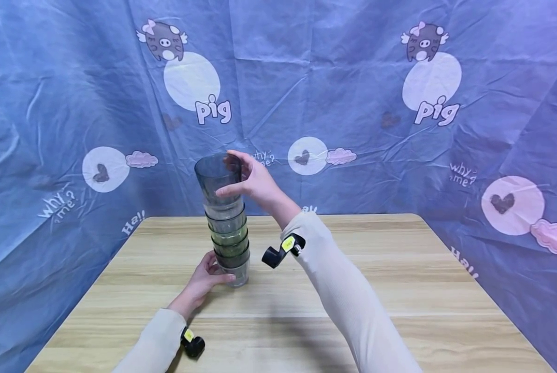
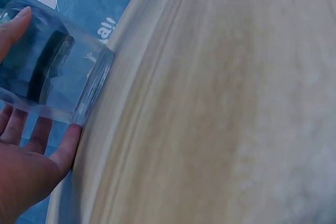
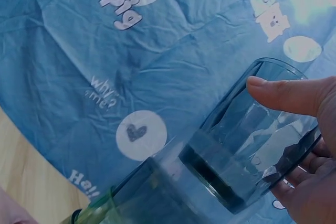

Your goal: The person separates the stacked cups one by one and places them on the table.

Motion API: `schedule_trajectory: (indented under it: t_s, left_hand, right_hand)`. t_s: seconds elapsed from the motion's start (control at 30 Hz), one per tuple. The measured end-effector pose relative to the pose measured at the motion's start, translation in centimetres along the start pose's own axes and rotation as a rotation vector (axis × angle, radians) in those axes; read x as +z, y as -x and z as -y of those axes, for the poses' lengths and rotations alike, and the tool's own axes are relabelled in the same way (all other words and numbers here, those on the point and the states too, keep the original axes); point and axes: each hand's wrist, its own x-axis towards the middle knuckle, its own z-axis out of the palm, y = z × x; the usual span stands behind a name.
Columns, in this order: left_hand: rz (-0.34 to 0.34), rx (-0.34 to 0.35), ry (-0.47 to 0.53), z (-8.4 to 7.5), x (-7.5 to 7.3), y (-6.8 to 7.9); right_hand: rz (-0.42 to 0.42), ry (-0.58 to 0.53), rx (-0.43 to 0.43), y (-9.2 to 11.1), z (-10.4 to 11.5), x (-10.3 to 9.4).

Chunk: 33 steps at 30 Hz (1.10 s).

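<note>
A tall stack of see-through plastic cups stands on the table, leaning slightly left toward its top. At the top, my right hand (image 1: 260,181) grips a smoky grey cup (image 1: 213,178), thumb on the near side and fingers round the far rim. Its dark base (image 3: 210,179) overlaps the clear cup below in the right wrist view. Lower down come green-tinted cups (image 1: 232,237) and another grey one (image 1: 233,259). My left hand (image 1: 201,284) holds the clear bottom cup (image 1: 238,274), its thumb in front and fingers behind; the little finger meets the base edge (image 2: 94,90).
The wooden table (image 1: 399,290) spreads out to the right of the stack. A blue cloth (image 1: 269,88) printed with pigs and hearts hangs behind and along both sides. Black camera mounts (image 1: 278,254) sit on both sleeved wrists.
</note>
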Motion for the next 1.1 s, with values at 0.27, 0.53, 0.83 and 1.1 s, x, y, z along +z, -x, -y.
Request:
schedule_trajectory:
  t_s: [0.27,0.53,0.83,1.1]
  left_hand:
    - [0.001,0.012,0.016,0.2,0.1,-0.1]
    - [0.008,0.019,0.028,0.3,0.0,-0.3]
    - [0.001,0.028,0.033,0.5,0.0,-0.3]
    - [-0.004,0.033,0.045,0.4,0.1,-0.2]
  right_hand:
    - [0.004,-0.066,-0.042,0.1,1.0,-0.4]
    - [-0.009,-0.124,-0.075,0.5,2.1,-1.1]
    - [-0.034,-0.159,-0.126,0.8,3.3,-2.1]
    - [-0.061,-0.142,-0.129,0.9,3.5,-3.2]
